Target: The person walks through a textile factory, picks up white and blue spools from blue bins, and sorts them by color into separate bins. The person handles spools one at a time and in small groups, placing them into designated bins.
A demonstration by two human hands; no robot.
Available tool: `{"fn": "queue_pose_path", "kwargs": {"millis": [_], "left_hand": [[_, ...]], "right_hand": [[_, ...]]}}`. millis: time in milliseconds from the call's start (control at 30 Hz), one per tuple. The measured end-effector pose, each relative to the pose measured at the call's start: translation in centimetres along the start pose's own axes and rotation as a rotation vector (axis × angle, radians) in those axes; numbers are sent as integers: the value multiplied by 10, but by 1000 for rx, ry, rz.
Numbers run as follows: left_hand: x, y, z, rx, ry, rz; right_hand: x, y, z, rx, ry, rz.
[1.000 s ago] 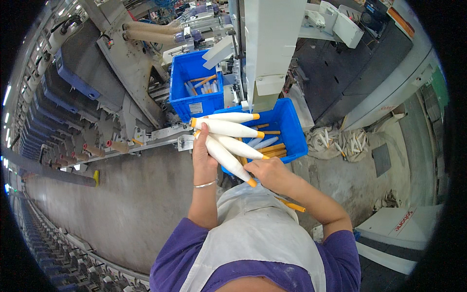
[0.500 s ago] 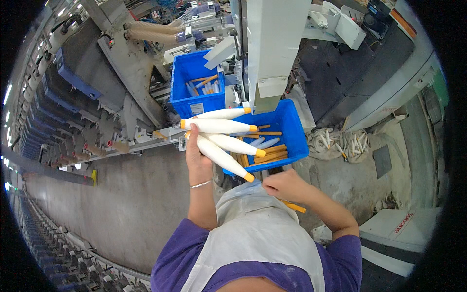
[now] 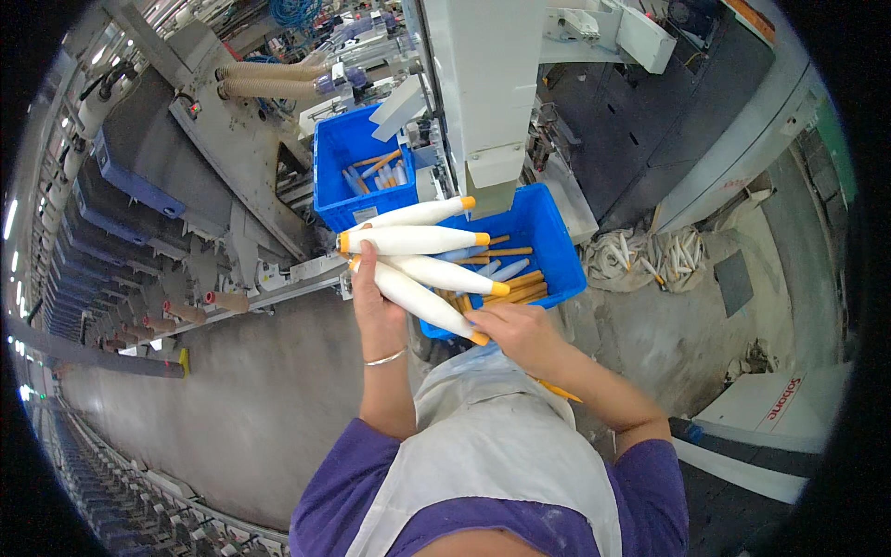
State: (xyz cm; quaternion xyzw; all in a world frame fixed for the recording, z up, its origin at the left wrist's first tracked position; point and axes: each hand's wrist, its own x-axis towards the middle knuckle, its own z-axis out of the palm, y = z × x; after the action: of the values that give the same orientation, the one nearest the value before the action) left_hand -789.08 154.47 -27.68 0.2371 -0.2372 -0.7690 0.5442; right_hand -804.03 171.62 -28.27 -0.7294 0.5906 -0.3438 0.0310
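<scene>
1. Four white yarn-wound bobbins with orange tube ends (image 3: 418,260) fan out from the left hand (image 3: 376,302), which is raised in front of the person and closed around their butt ends; the thumb lies across the second one from the top.
2. One more hand, the right hand (image 3: 520,334), sits just below and to the right, fingers curled over the orange tip of the lowest bobbin, touching it. The two hands are near each other but apart, joined only by that bobbin.
3. A thin silver bangle (image 3: 385,357) circles the left wrist.
4. Directly behind the fanned bobbins stands a blue rectangular plastic crate (image 3: 557,241), holding bare orange tubes (image 3: 515,288) and a few pale blue ones.
5. A second blue plastic crate (image 3: 348,176), further off and up to the left, holds a smaller scatter of pale and orange tubes.
6. A grey-white square metal column (image 3: 487,84) rises between the crates.
7. To the right, on the grey concrete floor (image 3: 232,408), lies a loose heap of white and yellowish empty tubes (image 3: 650,260).
8. Rows of spinning-frame spindles (image 3: 111,316) curve away on the left.
9. The person wears a pale grey apron (image 3: 492,446) over purple sleeves.
</scene>
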Motion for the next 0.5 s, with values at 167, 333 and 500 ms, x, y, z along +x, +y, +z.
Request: {"fn": "queue_pose_path", "kwargs": {"millis": [167,333,500], "left_hand": [[-2,-1,4,40,39,19],[0,-1,-4,83,34,14],[4,-1,-11,23,62,20]], "right_hand": [[24,-11,6,-228,-182,-97],[34,-13,14,-399,-198,-257],[26,-8,25,-273,-207,-236]]}}
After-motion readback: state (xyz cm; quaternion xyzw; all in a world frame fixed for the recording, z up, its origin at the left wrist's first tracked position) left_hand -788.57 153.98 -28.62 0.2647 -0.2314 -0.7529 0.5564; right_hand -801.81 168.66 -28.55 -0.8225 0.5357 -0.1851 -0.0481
